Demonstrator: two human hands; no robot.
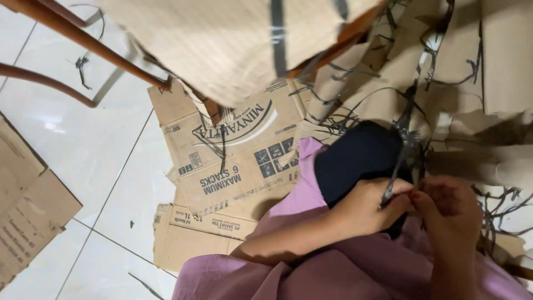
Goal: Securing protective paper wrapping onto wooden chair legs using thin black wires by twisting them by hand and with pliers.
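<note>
Pinching a thin dark strip (395, 166) between both thumbs, the left hand (371, 206) and right hand (447, 206) meet fingertip-close, keeping it taut above the lap; flattened cardboard (233, 161) lies left of them.

Showing mostly matt paper board, thin dark strips and soft cloth.

Pinching a thin, dark, slightly shiny strip (395, 176) between left hand (373, 208) and right hand (451, 210); lying left of that strip, flattened cardboard (233, 161), brown, matt, rough-torn at the edges; resting under the hands, mauve cloth (344, 266), soft and matt; gleaming further left, glossy white floor tiles (83, 139); rising above the cardboard, smooth reddish-brown chair legs (83, 39).
</note>
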